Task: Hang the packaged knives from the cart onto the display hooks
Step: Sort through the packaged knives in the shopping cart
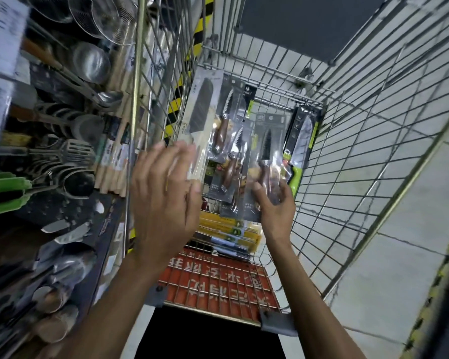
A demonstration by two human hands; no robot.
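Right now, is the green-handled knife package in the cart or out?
In: the green-handled knife package stands inside the cart, near its right wall.

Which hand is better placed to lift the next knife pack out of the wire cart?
Right. The right hand grips the lower end of the clear pack with the black-bladed, wooden-handled knife. The left hand is open near the beige cleaver pack and holds nothing.
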